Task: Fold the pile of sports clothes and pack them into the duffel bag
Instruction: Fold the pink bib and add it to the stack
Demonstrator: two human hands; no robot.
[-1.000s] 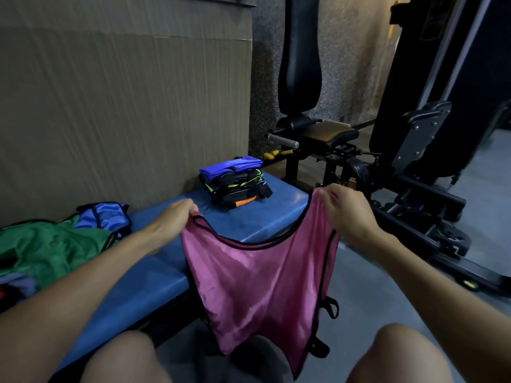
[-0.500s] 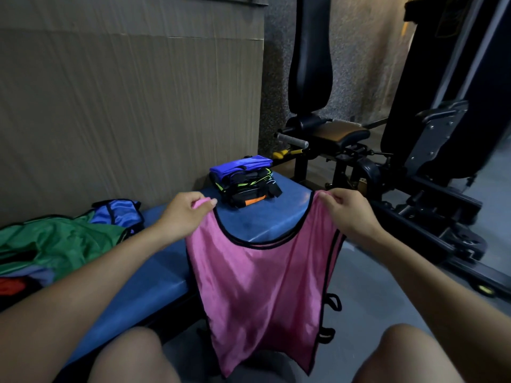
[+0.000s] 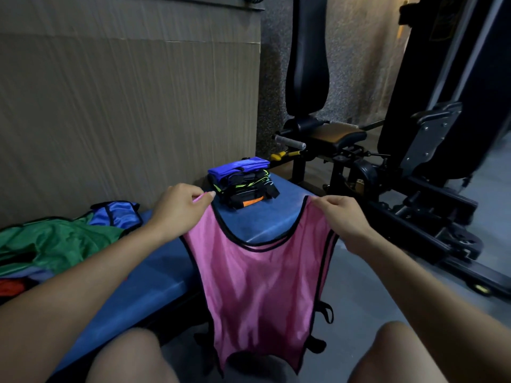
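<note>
The job looks partly done. A stack of folded clothes [image 3: 243, 183] sits on the blue bench [image 3: 166, 269] at about 12 o'clock from the hands, and a loose pile [image 3: 55, 244] of green, blue and red pieces waits at 9 o'clock. No duffel bag is in view, so packing appears not yet begun. The pink vest [image 3: 260, 286] is the piece in hand: it hangs unfolded between the knees, toward 6 o'clock from both hands. The left hand [image 3: 179, 208] pinches its left shoulder strap, fingers curled on the cloth. The right hand [image 3: 343, 217] pinches the right strap likewise. The two hands are held apart, spreading the neckline.
</note>
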